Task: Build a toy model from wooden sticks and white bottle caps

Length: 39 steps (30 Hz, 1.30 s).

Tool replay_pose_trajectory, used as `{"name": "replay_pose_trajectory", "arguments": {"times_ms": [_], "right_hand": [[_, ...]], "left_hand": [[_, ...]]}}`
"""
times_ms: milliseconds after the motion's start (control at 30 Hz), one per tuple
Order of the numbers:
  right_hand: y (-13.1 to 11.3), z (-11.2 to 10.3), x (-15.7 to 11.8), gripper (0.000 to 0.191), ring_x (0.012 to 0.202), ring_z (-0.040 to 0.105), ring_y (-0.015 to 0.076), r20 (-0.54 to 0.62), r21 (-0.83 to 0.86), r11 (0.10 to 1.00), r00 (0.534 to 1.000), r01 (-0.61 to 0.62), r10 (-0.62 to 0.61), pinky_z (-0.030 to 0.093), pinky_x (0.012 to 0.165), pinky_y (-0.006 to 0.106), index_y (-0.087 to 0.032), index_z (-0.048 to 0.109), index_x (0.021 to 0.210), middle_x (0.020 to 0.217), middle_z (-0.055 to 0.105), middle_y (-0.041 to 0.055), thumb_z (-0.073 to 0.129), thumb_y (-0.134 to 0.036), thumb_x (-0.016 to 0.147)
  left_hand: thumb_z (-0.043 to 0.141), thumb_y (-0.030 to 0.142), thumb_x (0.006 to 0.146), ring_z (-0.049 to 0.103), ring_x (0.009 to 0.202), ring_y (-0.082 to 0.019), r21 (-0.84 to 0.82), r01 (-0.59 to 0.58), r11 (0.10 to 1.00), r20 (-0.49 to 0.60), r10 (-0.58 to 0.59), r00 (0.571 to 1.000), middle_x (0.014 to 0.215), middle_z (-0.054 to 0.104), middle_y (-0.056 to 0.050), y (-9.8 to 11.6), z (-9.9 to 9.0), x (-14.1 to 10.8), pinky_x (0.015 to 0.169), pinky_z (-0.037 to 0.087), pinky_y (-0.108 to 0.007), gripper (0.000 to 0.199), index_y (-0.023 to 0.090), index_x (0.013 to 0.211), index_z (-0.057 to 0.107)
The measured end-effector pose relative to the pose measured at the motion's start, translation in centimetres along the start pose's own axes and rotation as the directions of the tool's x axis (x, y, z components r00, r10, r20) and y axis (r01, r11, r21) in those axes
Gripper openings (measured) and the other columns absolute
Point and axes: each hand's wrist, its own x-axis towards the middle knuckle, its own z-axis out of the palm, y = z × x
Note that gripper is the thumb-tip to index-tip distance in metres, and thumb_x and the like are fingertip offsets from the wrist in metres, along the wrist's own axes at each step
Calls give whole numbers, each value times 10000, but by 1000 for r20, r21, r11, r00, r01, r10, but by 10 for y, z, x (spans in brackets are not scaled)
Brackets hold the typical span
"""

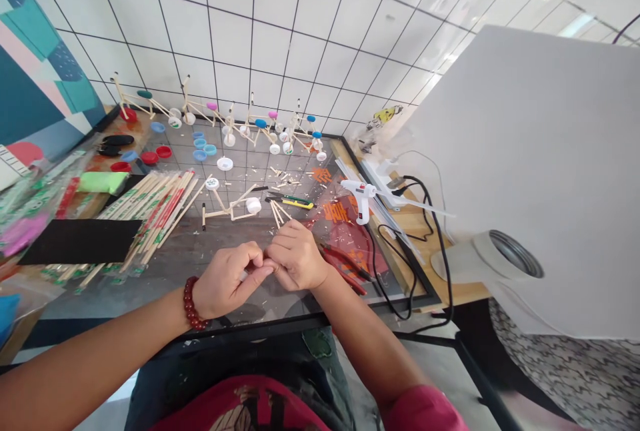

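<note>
Here we are, both hands up close and clenched together, left hand (225,281) and right hand (297,258) meeting at the fingertips (261,259). They're pinching something small: a pale sliver (243,276) peeks out by the left thumb, mostly hidden, too little showing to say what it is. A red bead bracelet (193,303) sits on the left wrist.

Just past the hands, a loose pile of sticks (277,213) lies by the right hand, and red-handled pliers (345,263) sit to its right. Straight ahead is a stick model (227,208) lying flat, with white caps (253,205) on it. A craft knife (293,201) lies beside it, and there's a white glue gun (359,194) further right, its black cable (400,271) looping across the table.

Over on the left, a big spread of chopsticks (155,218) next to a black strip (80,242). Further up, coloured bottle caps (200,144) are scattered on a grid mat (225,171), and a row of finished stick models (200,111) stands along the tiled wall (250,18).
</note>
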Motion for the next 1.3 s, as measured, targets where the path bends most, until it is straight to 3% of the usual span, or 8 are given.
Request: {"name": "replay_pose_trajectory", "arguments": {"times_ms": [467, 600, 733, 833, 967, 1067, 1167, 1300], "right_hand": [[4, 3, -2, 541, 670, 454, 187, 103, 31, 999, 994, 18, -21, 342, 745, 373, -207, 600, 742, 662, 529, 4, 306, -419, 1144], [3, 0, -1, 558, 693, 525, 184, -8, 155, 982, 993, -112, 114, 391, 768, 357, -193, 660, 838, 697, 621, 18, 270, -422, 1164], [5, -5, 0, 575, 663, 582, 188, -59, 169, 954, 964, -246, 259, 422, 759, 367, -214, 682, 819, 680, 668, 31, 297, -478, 1154], [12, -10, -1, 614, 650, 618, 191, -191, 227, 891, 880, -392, 436, 464, 760, 378, -231, 694, 794, 634, 666, 25, 289, -528, 1146], [27, -16, -7, 582, 623, 629, 188, -432, 406, 732, 592, -547, 681, 493, 705, 360, -235, 710, 801, 612, 649, 7, 377, -592, 1117], [36, -17, -12, 579, 580, 612, 174, -484, 543, 639, 418, -545, 769, 476, 617, 325, -223, 710, 810, 611, 638, 1, 418, -641, 1086], [38, -16, -13, 594, 545, 595, 162, -483, 577, 613, 381, -539, 789, 454, 578, 307, -219, 698, 782, 588, 621, -8, 431, -665, 1070], [36, -18, -11, 596, 583, 605, 162, -494, 482, 659, 442, -578, 749, 465, 625, 310, -218, 683, 754, 584, 613, -12, 429, -647, 1080]], "left_hand": [[512, 75, 964, 422, 536, -109, -107, -55, 993, 60, 62, 996, 691, 479, 78, 2, -2, 3, 531, 362, -237, 234, 263, 876, 403], [501, 84, 968, 495, 572, -118, -120, -88, 989, 95, 99, 991, 702, 558, 48, 0, -4, 2, 559, 407, -239, 218, 251, 838, 445], [640, 150, 1001, 582, 616, -109, -73, -106, 992, 65, 111, 992, 738, 648, 28, -3, -2, 3, 604, 473, -216, 143, 225, 885, 602], [640, 178, 1018, 669, 675, -124, -104, -56, 993, 21, 59, 998, 801, 731, -10, -5, -3, 3, 655, 532, -221, 115, 218, 943, 718], [515, 269, 1078, 656, 647, -145, -215, 123, 969, -51, -137, 989, 736, 708, -33, -12, -5, 3, 610, 516, -254, 357, 196, 795, 720], [485, 392, 1078, 611, 658, -166, -357, 289, 888, -103, -345, 933, 799, 701, -57, -21, -4, 4, 625, 507, -302, 400, 185, 866, 753], [658, 375, 936, 626, 765, -193, -527, 446, 723, -99, -574, 813, 895, 704, -55, -32, -2, 7, 735, 528, -335, 234, 188, 1044, 749], [734, 270, 749, 636, 798, -185, -613, 537, 579, -68, -716, 695, 828, 682, -13, -37, -1, 12, 782, 519, -316, 237, 209, 969, 669]]}}
